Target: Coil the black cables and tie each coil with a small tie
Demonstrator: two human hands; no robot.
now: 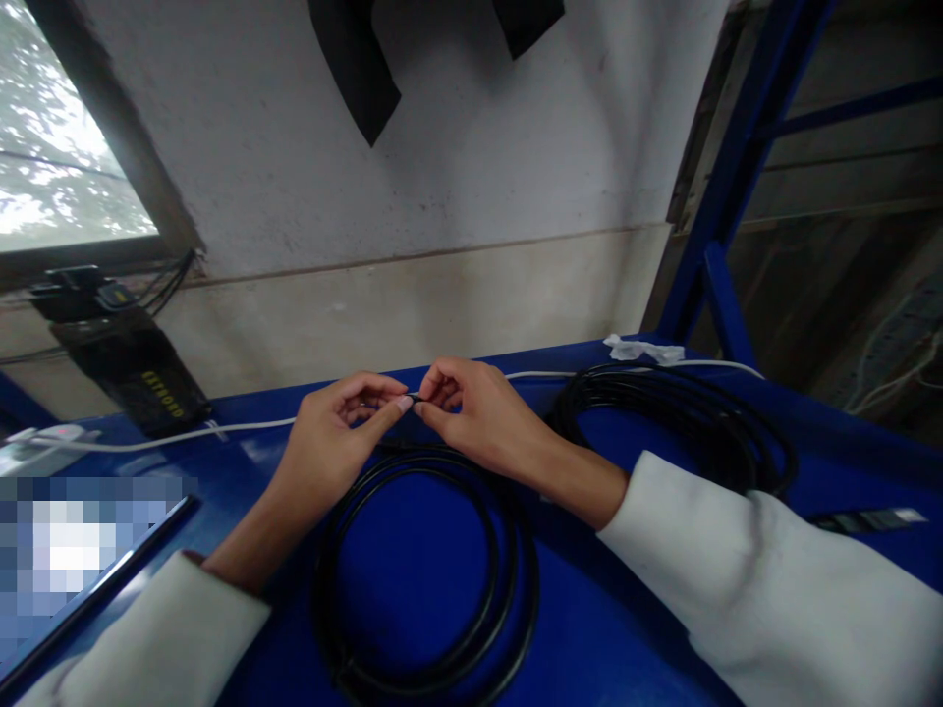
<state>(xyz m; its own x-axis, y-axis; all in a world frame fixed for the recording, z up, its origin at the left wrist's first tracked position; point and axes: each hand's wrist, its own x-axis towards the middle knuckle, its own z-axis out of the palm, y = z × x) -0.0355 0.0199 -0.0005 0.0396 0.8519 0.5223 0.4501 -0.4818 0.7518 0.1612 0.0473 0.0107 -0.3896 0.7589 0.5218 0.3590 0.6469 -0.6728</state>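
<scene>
A black coil [325, 570] of cable lies on the blue table [589, 628], at the near side, in the middle. Just over its far edge, two bare hands meet, their fingertips almost touching. The left hand [331, 432] pinches a small dark piece [414, 399] between thumb and finger; the right hand [478, 412] pinches it from the other side. The piece is too small to identify. Both arms wear white sleeves [773, 560].

To the right, farther back, rests a second coil [729, 424], also black, with a crumpled white scrap [640, 349] just behind. A white cord [250, 426] runs along the table's far side, passing behind the hands. At the far left stands a black box [133, 368] with yellow lettering, below a window [66, 147]. Beyond the table is a pale wall [478, 177], two black strips [360, 79] hanging against it; a blue frame [726, 187] rises at the right.
</scene>
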